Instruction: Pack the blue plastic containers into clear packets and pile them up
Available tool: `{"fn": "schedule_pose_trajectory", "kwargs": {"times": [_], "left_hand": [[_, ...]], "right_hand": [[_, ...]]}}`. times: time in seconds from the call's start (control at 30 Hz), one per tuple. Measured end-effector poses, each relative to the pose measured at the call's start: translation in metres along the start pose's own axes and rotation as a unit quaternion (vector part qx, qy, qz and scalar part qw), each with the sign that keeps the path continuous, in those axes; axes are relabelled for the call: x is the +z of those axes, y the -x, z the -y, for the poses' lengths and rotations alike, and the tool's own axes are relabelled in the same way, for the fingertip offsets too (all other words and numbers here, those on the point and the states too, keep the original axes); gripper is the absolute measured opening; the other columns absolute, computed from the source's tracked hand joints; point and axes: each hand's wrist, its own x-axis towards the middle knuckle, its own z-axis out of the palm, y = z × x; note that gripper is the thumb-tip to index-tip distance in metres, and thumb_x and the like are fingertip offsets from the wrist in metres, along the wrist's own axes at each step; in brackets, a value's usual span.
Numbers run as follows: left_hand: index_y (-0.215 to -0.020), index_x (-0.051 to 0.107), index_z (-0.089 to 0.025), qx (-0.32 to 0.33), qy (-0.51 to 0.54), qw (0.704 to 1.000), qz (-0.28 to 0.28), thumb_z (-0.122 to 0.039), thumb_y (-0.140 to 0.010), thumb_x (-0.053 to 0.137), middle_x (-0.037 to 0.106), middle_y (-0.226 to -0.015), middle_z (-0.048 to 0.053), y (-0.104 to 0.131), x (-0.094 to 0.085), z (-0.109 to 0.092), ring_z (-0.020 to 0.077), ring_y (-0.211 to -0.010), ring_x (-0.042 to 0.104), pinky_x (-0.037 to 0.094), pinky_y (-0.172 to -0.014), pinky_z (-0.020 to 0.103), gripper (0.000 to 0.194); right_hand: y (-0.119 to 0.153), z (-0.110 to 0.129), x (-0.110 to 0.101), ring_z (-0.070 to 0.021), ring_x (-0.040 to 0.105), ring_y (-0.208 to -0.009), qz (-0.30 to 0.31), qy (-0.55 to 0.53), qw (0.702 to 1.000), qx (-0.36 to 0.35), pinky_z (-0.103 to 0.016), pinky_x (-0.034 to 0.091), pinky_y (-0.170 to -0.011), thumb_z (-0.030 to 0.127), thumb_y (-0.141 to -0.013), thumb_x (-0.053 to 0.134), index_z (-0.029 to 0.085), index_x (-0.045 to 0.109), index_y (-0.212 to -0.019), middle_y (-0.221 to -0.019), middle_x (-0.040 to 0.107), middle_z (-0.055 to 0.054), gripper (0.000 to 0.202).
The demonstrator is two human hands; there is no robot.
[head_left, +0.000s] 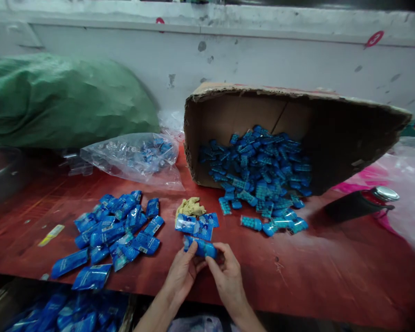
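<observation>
Between my two hands, just above the near part of the red table, is a small bottle with a blue cap [210,250], its left part covered by blue printed film. My left hand [184,267] pinches the film-covered end, and my right hand [226,269] closes on the cap end. Right behind the hands lie flat blue printed packets [186,223] beside a crumpled yellowish cloth or glove [191,207]. To the left spreads a pile of filled blue packets [107,230]. Several clear bottles of blue beads [251,223] lie loose to the right.
A cardboard box [224,108] on its side holds many bead bottles. A clear plastic bag [131,159], green sack [65,99] and black flask [356,205] stand around the red table [314,276]. More blue packets [76,313] fill a container below its front edge.
</observation>
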Motion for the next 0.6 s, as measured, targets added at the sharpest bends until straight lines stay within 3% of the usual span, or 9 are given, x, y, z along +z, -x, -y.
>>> {"fn": "schedule_pose_trajectory", "kwargs": {"times": [0.07, 0.2, 0.3, 0.37, 0.43, 0.5, 0.6], "left_hand": [[-0.079, 0.058, -0.013, -0.014, -0.006, 1.000, 0.000, -0.028, -0.068, 0.064, 0.068, -0.070, 0.005, 0.001, -0.002, -0.002, 0.0178, -0.068, 0.064, 0.051, -0.063, 0.029, 0.019], [-0.079, 0.058, -0.011, -0.027, -0.025, 0.999, 0.017, -0.024, -0.070, 0.063, 0.069, -0.071, 0.007, 0.002, -0.005, -0.005, 0.0185, -0.063, 0.064, 0.051, -0.061, 0.031, 0.016], [-0.087, 0.056, -0.012, -0.044, -0.006, 0.999, -0.006, -0.018, -0.071, 0.061, 0.070, -0.078, 0.008, -0.001, -0.005, -0.004, 0.0184, -0.067, 0.065, 0.052, -0.065, 0.031, 0.017], [-0.090, 0.055, -0.013, -0.052, -0.001, 0.998, -0.027, -0.016, -0.071, 0.061, 0.070, -0.080, 0.007, -0.005, -0.003, -0.003, 0.0175, -0.069, 0.066, 0.052, -0.065, 0.030, 0.019], [-0.089, 0.055, -0.014, -0.048, -0.019, 0.998, -0.042, -0.015, -0.071, 0.061, 0.070, -0.076, 0.005, -0.010, -0.001, -0.003, 0.0164, -0.066, 0.065, 0.052, -0.063, 0.030, 0.020], [-0.088, 0.054, -0.014, -0.041, -0.043, 0.997, -0.044, -0.013, -0.070, 0.061, 0.070, -0.072, 0.004, -0.014, 0.001, -0.004, 0.0163, -0.063, 0.065, 0.052, -0.061, 0.030, 0.019], [-0.089, 0.053, -0.015, -0.040, -0.056, 0.997, -0.036, -0.012, -0.071, 0.060, 0.070, -0.074, 0.005, -0.016, 0.002, -0.003, 0.0175, -0.065, 0.066, 0.053, -0.061, 0.031, 0.019]], "right_hand": [[-0.001, -0.002, 0.004, -0.0154, 0.058, -0.075, 0.032, -0.030, 0.999, 0.024, -0.026, 0.050, -0.066, 0.024, -0.074, 0.057, 0.021, 0.054, -0.095, -0.087, 0.058, -0.003, 0.022], [-0.008, -0.006, 0.007, -0.0111, 0.055, -0.054, 0.095, -0.151, 0.972, 0.151, -0.025, 0.050, -0.046, 0.033, -0.074, 0.055, 0.022, 0.046, -0.093, -0.076, 0.054, 0.002, 0.024], [-0.017, -0.007, 0.000, -0.0103, 0.052, -0.053, 0.095, -0.132, 0.977, 0.141, -0.025, 0.049, -0.048, 0.032, -0.075, 0.055, 0.022, 0.046, -0.092, -0.074, 0.051, 0.003, 0.021], [-0.028, -0.006, -0.012, -0.0119, 0.053, -0.061, 0.056, -0.028, 0.996, 0.060, -0.027, 0.049, -0.058, 0.027, -0.076, 0.054, 0.023, 0.049, -0.100, -0.080, 0.052, 0.001, 0.024], [-0.043, -0.004, -0.027, -0.0163, 0.054, -0.079, 0.000, 0.129, 0.991, -0.041, -0.031, 0.046, -0.073, 0.024, -0.079, 0.051, 0.024, 0.048, -0.110, -0.094, 0.052, -0.004, 0.032], [-0.060, -0.004, -0.042, -0.0211, 0.050, -0.095, -0.024, 0.285, 0.953, -0.100, -0.035, 0.042, -0.082, 0.021, -0.081, 0.048, 0.024, 0.047, -0.116, -0.108, 0.049, -0.008, 0.035], [-0.078, -0.012, -0.053, -0.0243, 0.050, -0.094, 0.005, 0.424, 0.901, -0.097, -0.036, 0.043, -0.077, 0.014, -0.080, 0.046, 0.022, 0.056, -0.107, -0.102, 0.052, -0.010, 0.029]]}}
